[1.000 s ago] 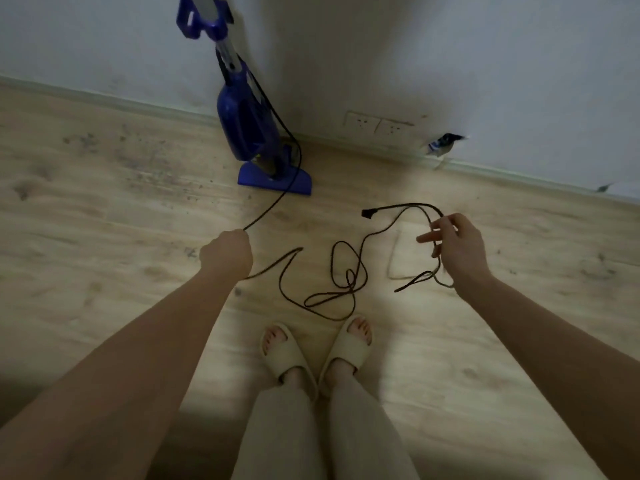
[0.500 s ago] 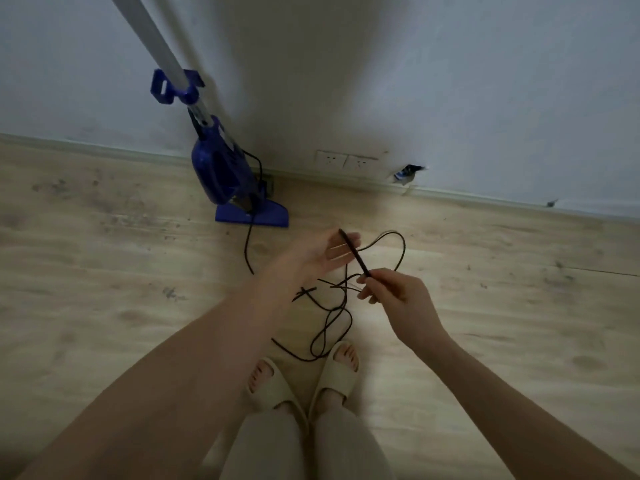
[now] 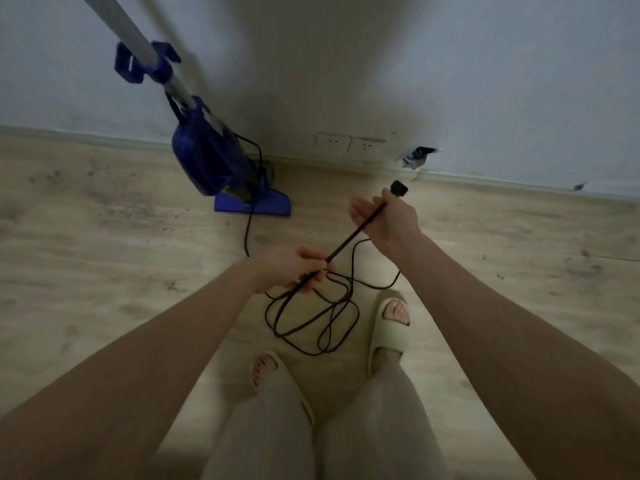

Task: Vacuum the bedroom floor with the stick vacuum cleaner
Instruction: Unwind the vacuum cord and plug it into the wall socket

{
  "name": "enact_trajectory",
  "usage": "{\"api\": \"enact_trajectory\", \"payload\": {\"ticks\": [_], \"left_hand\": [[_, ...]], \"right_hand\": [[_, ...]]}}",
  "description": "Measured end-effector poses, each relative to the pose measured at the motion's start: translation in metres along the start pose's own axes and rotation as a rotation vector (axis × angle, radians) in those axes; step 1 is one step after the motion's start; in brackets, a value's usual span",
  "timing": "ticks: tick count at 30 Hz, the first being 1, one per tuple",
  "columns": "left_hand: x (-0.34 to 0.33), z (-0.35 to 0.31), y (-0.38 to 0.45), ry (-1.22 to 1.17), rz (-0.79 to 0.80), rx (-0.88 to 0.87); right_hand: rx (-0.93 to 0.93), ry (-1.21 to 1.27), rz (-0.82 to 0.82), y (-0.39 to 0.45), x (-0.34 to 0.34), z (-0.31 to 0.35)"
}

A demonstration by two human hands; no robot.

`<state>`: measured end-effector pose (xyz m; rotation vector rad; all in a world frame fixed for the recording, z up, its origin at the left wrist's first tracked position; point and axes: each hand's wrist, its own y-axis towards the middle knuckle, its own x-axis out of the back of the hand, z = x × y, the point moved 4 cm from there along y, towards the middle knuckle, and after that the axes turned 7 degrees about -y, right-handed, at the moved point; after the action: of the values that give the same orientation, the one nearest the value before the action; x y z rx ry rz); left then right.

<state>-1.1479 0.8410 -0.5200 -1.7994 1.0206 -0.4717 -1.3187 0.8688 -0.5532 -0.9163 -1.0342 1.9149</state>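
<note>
Pulled taut now, cord [image 3: 349, 237] spans left hand [image 3: 291, 268] and right hand [image 3: 388, 220], both gripping.

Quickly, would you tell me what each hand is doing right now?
Left hand: grips the power cord.
Right hand: holds the cord near the plug.

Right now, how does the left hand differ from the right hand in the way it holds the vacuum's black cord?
The left hand grips the cord low, where its loops hang toward the floor; the right hand holds it higher, near the plug. The left hand is nearer the person; the right hand is nearer the wall sockets. Both hold the same cord, taut between them.
</note>
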Motion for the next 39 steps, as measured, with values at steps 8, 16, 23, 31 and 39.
{"api": "enact_trajectory", "payload": {"ticks": [8,16,23,31,39], "left_hand": [[0.022,0.013,0.13,0.061,-0.398,0.03],[0.027,0.031,0.231,0.03,-0.474,0.032],[0.039,0.039,0.274,0.037,-0.469,-0.022],[0.04,0.026,0.286,0.049,-0.41,-0.082],[0.043,0.018,0.289,0.102,-0.393,-0.082]], "right_hand": [[0.209,-0.588,-0.086,0.113,0.013,0.018],[0.417,-1.07,-0.16,0.213,0.009,0.03],[0.472,-1.166,-0.238,0.262,0.0,0.028],[0.564,-1.291,-0.244,0.281,-0.002,0.046],[0.658,-1.422,-0.276,0.289,-0.002,0.049]]}}
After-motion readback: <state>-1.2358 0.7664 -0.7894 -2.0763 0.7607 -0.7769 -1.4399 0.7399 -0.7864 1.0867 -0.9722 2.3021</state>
